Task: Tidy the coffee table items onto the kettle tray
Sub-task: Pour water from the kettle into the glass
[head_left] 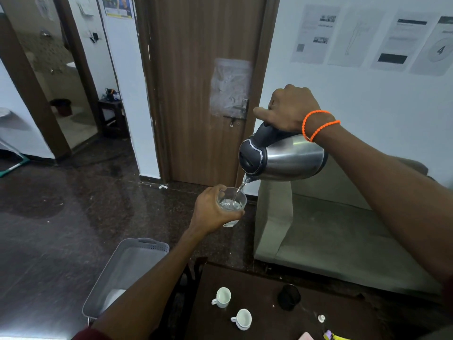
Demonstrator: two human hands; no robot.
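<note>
Nearest me, low in view, the dark tabletop carries two small white cups: one just beyond the other, both upright with handles pointing to my left. A black cup-like thing stands to their right, and a small white cap lies near it. The grey kettle tray sits off the tabletop's left end, its long axis running away from me, mostly bare, with something white at its near end that my forearm partly hides.

Above and beyond all this, my left hand is held out at mid height, its grip wrapped around a clear glass, upright, mouth up. My right hand is raised higher and to the right, its grip clenched on the black handle of the steel kettle, wrist bent so the kettle is tipped forward and left. The spout hangs directly over the glass's rim, and a thin stream of water falls into it.

So the tray lies down and to the left of both grips, nearer my left hand. I judge the glass would go there first, the kettle needing a longer swing across.
</note>
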